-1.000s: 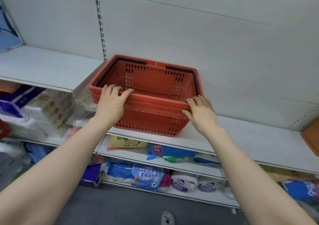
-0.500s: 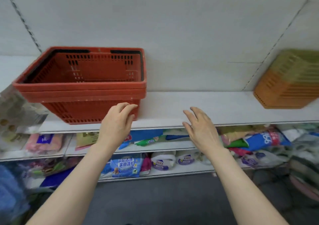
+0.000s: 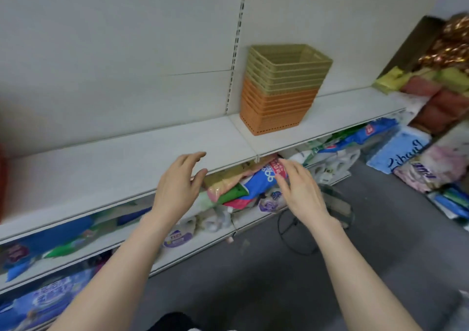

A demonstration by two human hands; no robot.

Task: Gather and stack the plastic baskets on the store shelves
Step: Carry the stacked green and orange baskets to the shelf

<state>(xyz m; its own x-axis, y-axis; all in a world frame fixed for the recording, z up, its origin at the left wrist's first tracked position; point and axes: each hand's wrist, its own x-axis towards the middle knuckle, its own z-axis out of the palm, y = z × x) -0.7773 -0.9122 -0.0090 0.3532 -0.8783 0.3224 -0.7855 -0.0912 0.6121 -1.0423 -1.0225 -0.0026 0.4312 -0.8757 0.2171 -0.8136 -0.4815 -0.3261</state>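
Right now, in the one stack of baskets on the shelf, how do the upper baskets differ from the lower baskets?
The upper baskets are olive-green; the lower baskets are orange. The upper baskets show an open rim on top; the lower baskets rest on the shelf. Both share the same woven, tapered form, nested together.

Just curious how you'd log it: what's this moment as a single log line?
left hand: open, empty | right hand: open, empty | stack of tan and orange woven plastic baskets: on white metal shelf, untouched

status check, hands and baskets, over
Left hand and right hand open, empty, at the shelf edge. Basket stack, tan nested in orange, upright on shelf, untouched. Nothing blocking the reach.
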